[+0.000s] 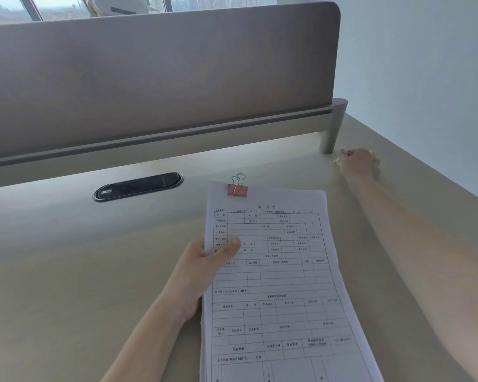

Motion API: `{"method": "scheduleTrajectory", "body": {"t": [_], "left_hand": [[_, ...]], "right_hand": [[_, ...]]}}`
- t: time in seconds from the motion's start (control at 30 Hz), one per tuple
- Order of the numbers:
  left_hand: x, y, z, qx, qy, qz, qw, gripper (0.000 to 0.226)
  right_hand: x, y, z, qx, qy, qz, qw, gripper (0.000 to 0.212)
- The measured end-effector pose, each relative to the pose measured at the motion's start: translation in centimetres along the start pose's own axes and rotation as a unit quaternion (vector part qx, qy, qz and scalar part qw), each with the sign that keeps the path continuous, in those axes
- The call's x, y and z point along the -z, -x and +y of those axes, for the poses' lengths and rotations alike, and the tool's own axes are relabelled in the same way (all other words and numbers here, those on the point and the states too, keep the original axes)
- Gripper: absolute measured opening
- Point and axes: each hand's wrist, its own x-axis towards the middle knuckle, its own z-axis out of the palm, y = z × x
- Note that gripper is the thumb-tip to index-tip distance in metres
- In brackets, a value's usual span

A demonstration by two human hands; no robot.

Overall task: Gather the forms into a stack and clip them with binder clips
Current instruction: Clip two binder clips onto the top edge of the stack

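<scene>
Gripped at its left edge by the left hand (204, 260), the stack (276, 285) already carries one clip (238, 188); a second, near the desk's (66, 271) far right corner, is closed on by the right hand (358, 164).

We see our left hand (204, 260) and right hand (359, 164) bare, both forearms uncovered to the frame edge, no sleeves in view.
</scene>
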Motion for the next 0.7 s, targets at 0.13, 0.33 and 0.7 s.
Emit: {"method": "scheduleTrajectory", "body": {"t": [0.13, 0.33, 0.7], "left_hand": [[0.1, 0.0, 0.0, 0.004, -0.020, 0.003, 1.000, 0.018], [0.1, 0.1, -0.1, 0.000, -0.022, 0.006, 1.000, 0.019], [-0.5, 0.8, -0.2, -0.041, -0.089, 0.012, 0.995, 0.015]], "right_hand": [[-0.1, 0.9, 0.1, 0.032, -0.011, 0.024, 0.999, 0.035], [0.9, 3.4, -0.9, 0.083, -0.132, -0.068, 0.985, 0.014], [7.7, 13.8, -3.1, 0.193, -0.276, -0.242, 0.910, 0.017]]}}
